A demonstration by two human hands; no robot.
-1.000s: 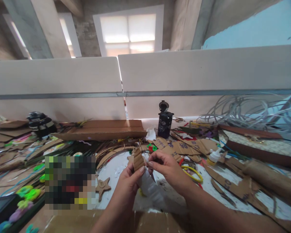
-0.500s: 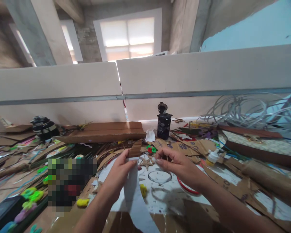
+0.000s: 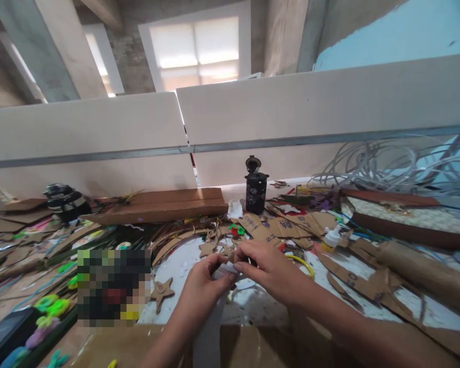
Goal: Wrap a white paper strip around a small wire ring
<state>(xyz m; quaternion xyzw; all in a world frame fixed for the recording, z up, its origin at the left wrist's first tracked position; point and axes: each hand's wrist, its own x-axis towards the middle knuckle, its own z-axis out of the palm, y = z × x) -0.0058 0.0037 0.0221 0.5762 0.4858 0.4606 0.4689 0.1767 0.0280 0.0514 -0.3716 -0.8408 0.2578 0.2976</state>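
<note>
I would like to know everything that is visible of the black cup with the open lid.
The black cup stands upright before the pale partition, and nothing holds it. Its body is nearly cylindrical, with small lighter patterns; the material is unclear. The round lid is raised above the rim. Crumpled white paper sits to its left, printed cardboard lies nearer the camera. Its contents are hidden.

Bright window [image 3: 195, 48], 2 pale panels, gray rail [image 3: 253, 144], concrete wall [image 3: 132, 59]

The left hand [image 3: 209, 283] and the right hand [image 3: 258, 263] are meeting closely, fingers bent; both forearms reach forward, slanting inward.
</note>
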